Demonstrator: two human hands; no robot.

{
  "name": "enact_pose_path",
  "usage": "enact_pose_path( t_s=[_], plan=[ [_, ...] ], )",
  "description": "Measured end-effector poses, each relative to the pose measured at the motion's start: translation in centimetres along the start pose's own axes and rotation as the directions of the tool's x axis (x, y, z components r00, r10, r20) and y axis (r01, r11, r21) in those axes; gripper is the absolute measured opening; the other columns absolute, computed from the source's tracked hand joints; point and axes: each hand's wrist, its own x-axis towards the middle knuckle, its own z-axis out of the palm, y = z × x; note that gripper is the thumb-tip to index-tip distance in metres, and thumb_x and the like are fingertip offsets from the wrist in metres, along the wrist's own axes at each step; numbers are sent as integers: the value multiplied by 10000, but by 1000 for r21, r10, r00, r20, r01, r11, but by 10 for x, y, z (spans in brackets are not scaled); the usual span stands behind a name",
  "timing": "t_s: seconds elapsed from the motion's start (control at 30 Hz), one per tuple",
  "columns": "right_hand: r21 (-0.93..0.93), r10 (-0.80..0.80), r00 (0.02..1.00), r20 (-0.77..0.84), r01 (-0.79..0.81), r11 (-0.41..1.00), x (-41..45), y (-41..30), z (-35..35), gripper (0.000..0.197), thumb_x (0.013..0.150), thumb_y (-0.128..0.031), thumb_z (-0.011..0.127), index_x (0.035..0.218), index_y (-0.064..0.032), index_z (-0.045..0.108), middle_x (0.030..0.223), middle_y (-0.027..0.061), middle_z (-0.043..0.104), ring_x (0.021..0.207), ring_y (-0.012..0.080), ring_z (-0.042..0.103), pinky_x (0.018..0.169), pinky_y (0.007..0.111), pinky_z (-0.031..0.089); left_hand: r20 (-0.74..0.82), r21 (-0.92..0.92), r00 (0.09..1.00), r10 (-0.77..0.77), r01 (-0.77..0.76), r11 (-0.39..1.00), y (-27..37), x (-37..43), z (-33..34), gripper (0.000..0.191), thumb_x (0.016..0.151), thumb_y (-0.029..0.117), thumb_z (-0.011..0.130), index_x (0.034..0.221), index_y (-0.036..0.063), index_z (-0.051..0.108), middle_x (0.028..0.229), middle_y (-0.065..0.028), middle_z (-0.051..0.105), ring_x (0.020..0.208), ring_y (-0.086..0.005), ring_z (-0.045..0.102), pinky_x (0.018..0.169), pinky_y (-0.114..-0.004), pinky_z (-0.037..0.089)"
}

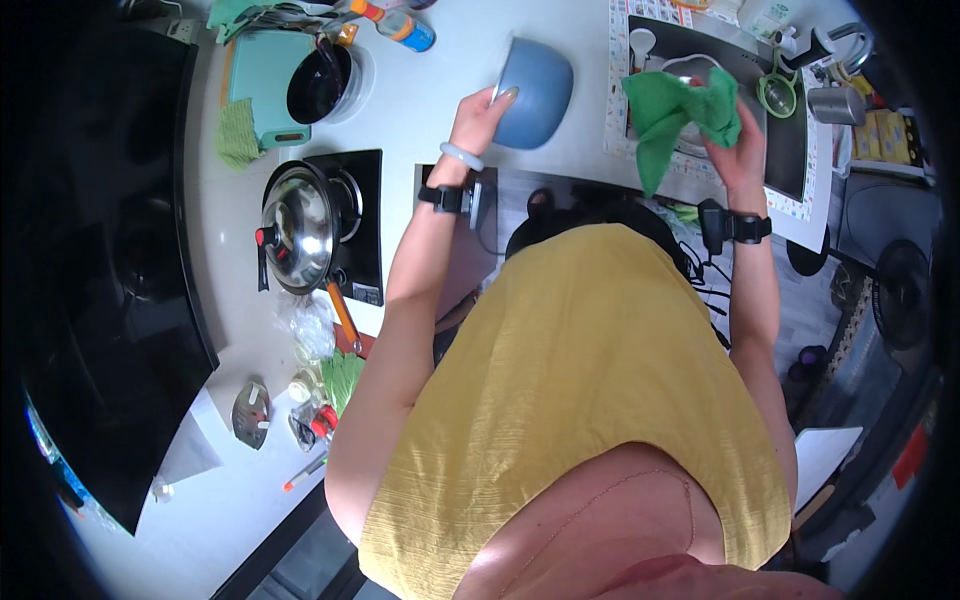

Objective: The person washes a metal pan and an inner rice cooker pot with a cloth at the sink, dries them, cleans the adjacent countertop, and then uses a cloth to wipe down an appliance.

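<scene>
My left hand (484,118) grips the rim of a blue bowl (536,94), thumb on its outer side. The bowl is tipped on its side above the white countertop (457,45), its inside turned away from view. On the right, my right hand (739,150) holds a bunched green cloth (682,112) over the front of the sink (784,150), one corner hanging down. The cloth hides some of my fingers and part of a metal basin in the sink. A white ladle (642,43) rests at the sink's left side.
Left of me, a lidded pan (300,225) with an orange handle sits on the gas hob (367,247). Behind it are a black bowl (319,86), a teal cutting board (262,60) and a sauce bottle (397,26). A green strainer (778,94) hangs by the faucet (821,49).
</scene>
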Motion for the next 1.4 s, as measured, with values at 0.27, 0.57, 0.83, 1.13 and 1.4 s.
enact_pose_path(
  t_s=[0.27,0.57,0.83,1.13,1.4],
  plan=[
    [-413,9,424,905,875,253,-38,59,107,220,707,-62,516,925,-64,484,1025,91,463,1007,235,428,820,338,353,-202,-429,979,-30,-61,901,44,-18,21,275,826,232,453,806,-18,567,682,-14,560,607,-39,463,532,-188,385],
    [-49,350,169,922,944,-325,-2,80,111,247,677,-168,557,911,-103,514,1029,32,470,1011,178,425,738,293,373,-272,-361,952,140,-236,903,60,-32,27,291,851,186,387,766,-43,546,683,-31,568,647,-58,475,564,-200,400],
    [-652,308,574,758,657,379,85,23,123,321,806,-233,426,1070,-51,444,1132,81,424,1033,186,412,897,309,288,-288,-497,954,79,-219,839,78,-38,8,367,849,292,393,706,-12,543,627,-9,528,537,-64,439,495,-180,352],
    [-578,-26,809,587,441,687,45,108,65,468,782,-154,480,1168,7,269,1187,165,322,1109,294,304,929,347,248,-510,-787,860,1,-467,403,89,11,-15,429,861,351,307,1110,8,378,1065,-91,459,940,-189,465,800,-311,401],
    [-445,-223,389,894,833,-329,4,86,92,574,745,-122,507,1197,51,200,1257,268,152,1162,410,166,951,423,148,-358,-914,933,27,-357,192,81,6,-17,415,846,376,338,1115,62,374,1065,-60,451,961,-189,448,817,-317,396]
  ],
)
